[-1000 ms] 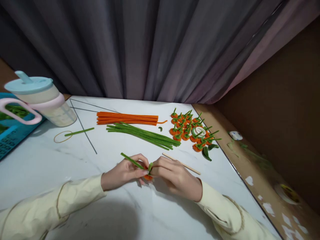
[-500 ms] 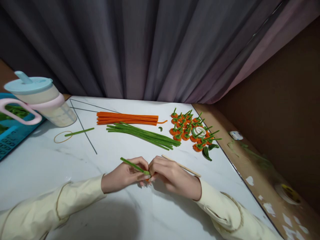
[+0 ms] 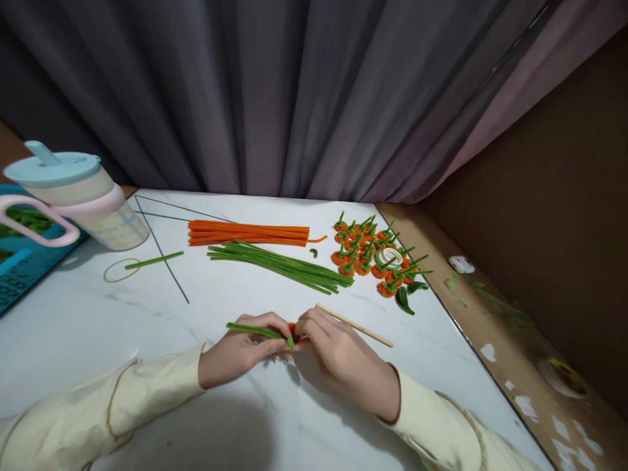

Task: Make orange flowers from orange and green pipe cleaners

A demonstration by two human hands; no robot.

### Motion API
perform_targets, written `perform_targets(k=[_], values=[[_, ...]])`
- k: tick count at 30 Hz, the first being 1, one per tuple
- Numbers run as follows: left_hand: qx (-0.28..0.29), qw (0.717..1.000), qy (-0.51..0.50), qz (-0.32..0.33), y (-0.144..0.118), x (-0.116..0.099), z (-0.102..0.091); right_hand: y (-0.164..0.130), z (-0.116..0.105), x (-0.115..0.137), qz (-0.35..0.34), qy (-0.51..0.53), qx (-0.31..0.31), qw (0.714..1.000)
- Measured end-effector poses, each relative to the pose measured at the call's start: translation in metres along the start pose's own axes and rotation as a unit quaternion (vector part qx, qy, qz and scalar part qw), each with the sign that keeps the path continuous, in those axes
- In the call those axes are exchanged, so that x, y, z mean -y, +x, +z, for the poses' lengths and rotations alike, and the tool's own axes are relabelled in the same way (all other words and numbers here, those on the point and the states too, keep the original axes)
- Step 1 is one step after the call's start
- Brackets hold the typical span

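My left hand is closed in a pinch on a green pipe cleaner, whose long end sticks out to the left and whose near end is bent over at the fingertips. Against it, my right hand has its fingers pressed together on a small orange pipe-cleaner piece, mostly hidden between both hands. Just beyond the right hand lies a thin wooden stick. Farther off are a bundle of green pipe cleaners and a bundle of orange pipe cleaners.
Several orange balls with green stems are grouped at the back right, a tape roll among them and dark green leaves beside. A lidded cup, a blue basket and a rubber band are on the left.
The green pipe cleaner has tipped flatter, and its near end now points down at the fingertips. More orange shows between the hands. My right hand has turned slightly.
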State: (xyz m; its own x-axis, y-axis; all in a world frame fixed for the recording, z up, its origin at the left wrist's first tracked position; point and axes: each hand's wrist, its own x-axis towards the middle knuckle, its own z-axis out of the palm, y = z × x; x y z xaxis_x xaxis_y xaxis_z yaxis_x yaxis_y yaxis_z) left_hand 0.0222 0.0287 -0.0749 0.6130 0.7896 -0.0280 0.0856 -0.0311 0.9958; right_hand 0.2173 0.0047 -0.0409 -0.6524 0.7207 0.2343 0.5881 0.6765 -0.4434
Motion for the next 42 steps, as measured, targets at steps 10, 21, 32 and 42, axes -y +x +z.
perform_targets(k=[10, 21, 32, 42], values=[[-0.011, 0.998, 0.055, 0.019, -0.002, -0.004, 0.002, -0.003, 0.01, 0.003, 0.012, 0.002, -0.044, 0.999], [-0.026, 0.999, 0.021, -0.008, -0.003, -0.003, 0.003, -0.004, 0.011, 0.002, 0.024, 0.028, -0.07, 0.997], [-0.031, 0.999, 0.008, -0.019, 0.002, 0.0, 0.003, -0.002, 0.012, 0.004, 0.084, 0.128, -0.126, 0.98], [-0.048, 0.994, -0.067, -0.073, 0.001, -0.012, 0.007, 0.0, 0.013, 0.014, 0.123, 0.133, -0.179, 0.967]])
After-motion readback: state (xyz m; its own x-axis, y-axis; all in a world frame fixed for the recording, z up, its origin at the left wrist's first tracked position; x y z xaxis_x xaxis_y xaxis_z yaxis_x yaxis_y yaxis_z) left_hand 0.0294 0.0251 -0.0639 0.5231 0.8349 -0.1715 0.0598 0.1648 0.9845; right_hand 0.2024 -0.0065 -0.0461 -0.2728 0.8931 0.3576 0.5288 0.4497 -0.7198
